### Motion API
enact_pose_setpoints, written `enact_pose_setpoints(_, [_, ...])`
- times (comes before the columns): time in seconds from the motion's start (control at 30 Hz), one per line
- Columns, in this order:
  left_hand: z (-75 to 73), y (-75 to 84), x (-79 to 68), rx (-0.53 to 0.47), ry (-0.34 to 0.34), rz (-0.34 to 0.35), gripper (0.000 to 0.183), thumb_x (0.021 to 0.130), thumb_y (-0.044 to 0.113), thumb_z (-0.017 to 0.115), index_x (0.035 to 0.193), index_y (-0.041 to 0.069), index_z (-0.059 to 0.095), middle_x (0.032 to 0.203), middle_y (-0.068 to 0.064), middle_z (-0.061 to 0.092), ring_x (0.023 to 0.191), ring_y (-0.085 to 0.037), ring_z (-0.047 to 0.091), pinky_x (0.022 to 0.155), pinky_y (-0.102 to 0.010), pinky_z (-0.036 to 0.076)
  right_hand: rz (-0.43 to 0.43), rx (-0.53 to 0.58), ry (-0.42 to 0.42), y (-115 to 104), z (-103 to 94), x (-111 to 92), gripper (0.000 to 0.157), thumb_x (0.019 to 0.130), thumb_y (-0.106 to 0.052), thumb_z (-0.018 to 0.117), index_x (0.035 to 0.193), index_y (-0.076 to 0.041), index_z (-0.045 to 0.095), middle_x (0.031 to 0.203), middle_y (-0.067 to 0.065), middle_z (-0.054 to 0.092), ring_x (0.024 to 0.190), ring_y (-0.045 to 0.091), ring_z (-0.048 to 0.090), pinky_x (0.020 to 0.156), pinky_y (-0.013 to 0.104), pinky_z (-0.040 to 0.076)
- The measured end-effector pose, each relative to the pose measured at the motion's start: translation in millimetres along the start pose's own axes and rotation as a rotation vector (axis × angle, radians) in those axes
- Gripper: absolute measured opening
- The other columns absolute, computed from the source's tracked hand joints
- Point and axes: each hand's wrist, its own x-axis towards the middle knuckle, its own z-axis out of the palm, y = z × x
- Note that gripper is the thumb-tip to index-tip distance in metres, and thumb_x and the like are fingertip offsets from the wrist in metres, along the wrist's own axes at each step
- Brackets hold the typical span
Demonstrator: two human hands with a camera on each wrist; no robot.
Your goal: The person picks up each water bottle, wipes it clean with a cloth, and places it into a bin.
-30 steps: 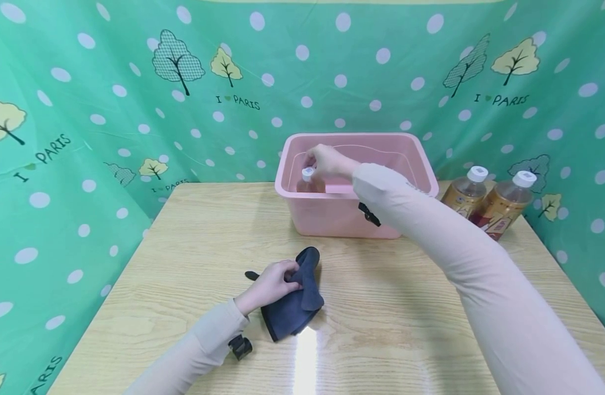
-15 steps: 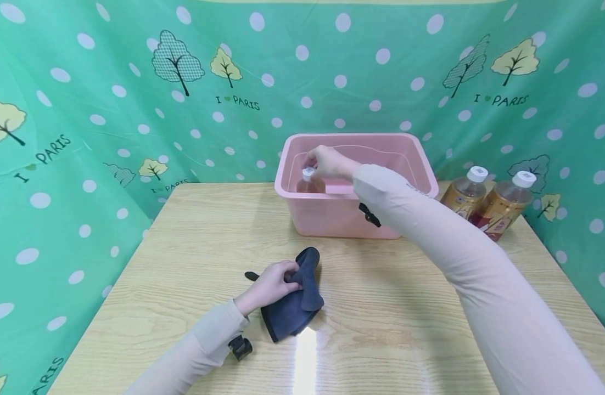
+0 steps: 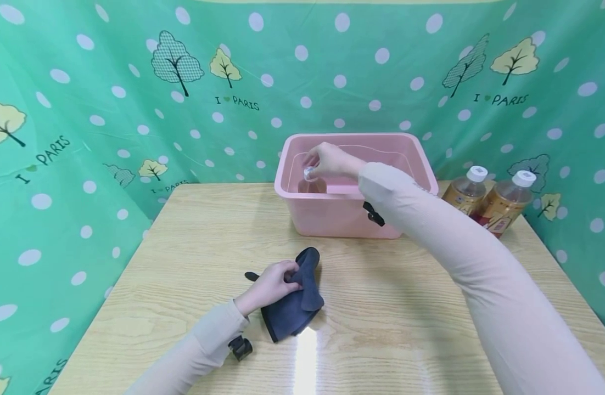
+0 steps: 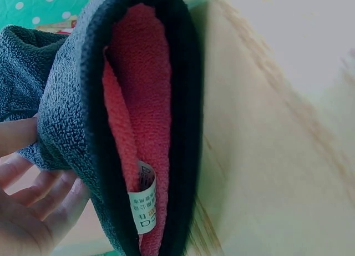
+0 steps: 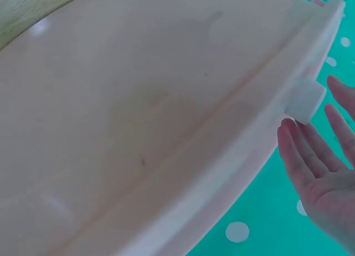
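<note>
My left hand [image 3: 267,285] pinches a dark blue-grey terry cloth [image 3: 290,315] lying rumpled on the table. In the left wrist view, the cloth [image 4: 61,100] gapes at its black-bound edge and shows a pinkish-red lining with a white label [image 4: 143,206]. Over the pink bin [image 3: 332,216], my right hand [image 3: 332,160] reaches to a white-capped bottle [image 3: 311,185] standing inside at the left. The right wrist view has the fingers spread around the white cap [image 5: 305,100], with a gap between thumb and cap. The bin's front wall hides the lower bottle.
Two more brown bottles with white caps, a nearer one [image 3: 505,206] and one beside it [image 3: 464,193], stand right of the bin. Under everything is a light wooden table [image 3: 203,230], with a green dotted curtain [image 3: 263,126] behind and at both sides.
My right hand's fingers have loosened from the bottle cap, and the hand and forearm have shifted slightly right. The bottle stays in the bin. My left hand and the cloth have not moved.
</note>
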Motion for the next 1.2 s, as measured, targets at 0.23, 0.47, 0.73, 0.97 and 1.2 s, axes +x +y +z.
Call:
enact_pose_setpoints(0.23, [0.4, -1.1, -0.2, -0.006, -0.004, -0.001, 0.015, 0.072, 0.005, 0.068, 0.084, 0.005, 0.059, 0.08, 0.0, 0.056, 0.07, -0.012, 0.053, 0.061, -0.022, 0.044, -0.027, -0.011, 0.012, 1, -16.7, -13, 0.034, 0.079, -0.012, 0.063, 0.111, -0.001, 0.057, 0.108, 0.014, 0.059, 0.1, 0.024, 0.055, 0.085, 0.032, 0.044])
enact_pose_setpoints(0.47, [0.0, -0.8, -0.4, -0.012, -0.01, -0.01, 0.015, 0.072, 0.005, 0.068, 0.084, 0.005, 0.059, 0.079, 0.0, 0.055, 0.069, -0.011, 0.052, 0.06, -0.021, 0.043, -0.033, -0.024, 0.015, 9, -33.7, -35, 0.033, 0.08, -0.011, 0.062, 0.111, -0.001, 0.057, 0.111, 0.015, 0.058, 0.101, 0.024, 0.055, 0.085, 0.033, 0.044])
enact_pose_setpoints(0.73, [-0.3, 0.2, -0.4, -0.011, -0.009, -0.007, 0.016, 0.072, 0.005, 0.068, 0.085, 0.004, 0.059, 0.078, 0.0, 0.056, 0.069, -0.011, 0.052, 0.061, -0.021, 0.043, -0.042, -0.047, 0.046, 27, -48.8, -63, 0.032, 0.079, -0.01, 0.062, 0.11, 0.001, 0.058, 0.108, 0.017, 0.059, 0.1, 0.027, 0.056, 0.085, 0.036, 0.044])
enact_pose_setpoints(0.97, [0.0, -0.4, -0.5, -0.012, -0.007, -0.011, 0.015, 0.072, 0.005, 0.068, 0.084, 0.005, 0.059, 0.078, 0.0, 0.055, 0.069, -0.01, 0.052, 0.061, -0.021, 0.043, -0.02, -0.093, 0.11, 45, -64.2, -87, 0.032, 0.08, -0.012, 0.062, 0.11, -0.002, 0.059, 0.107, 0.015, 0.061, 0.099, 0.026, 0.057, 0.084, 0.037, 0.044])
enact_pose_setpoints(1.2, [-0.6, 0.1, -0.4, -0.016, -0.008, -0.018, 0.015, 0.072, 0.006, 0.068, 0.084, 0.005, 0.059, 0.078, 0.001, 0.055, 0.07, -0.011, 0.053, 0.061, -0.021, 0.043, 0.039, -0.073, 0.158, 61, -81.3, -118, 0.036, 0.083, -0.018, 0.06, 0.114, 0.0, 0.056, 0.111, 0.019, 0.057, 0.104, 0.031, 0.053, 0.088, 0.043, 0.041])
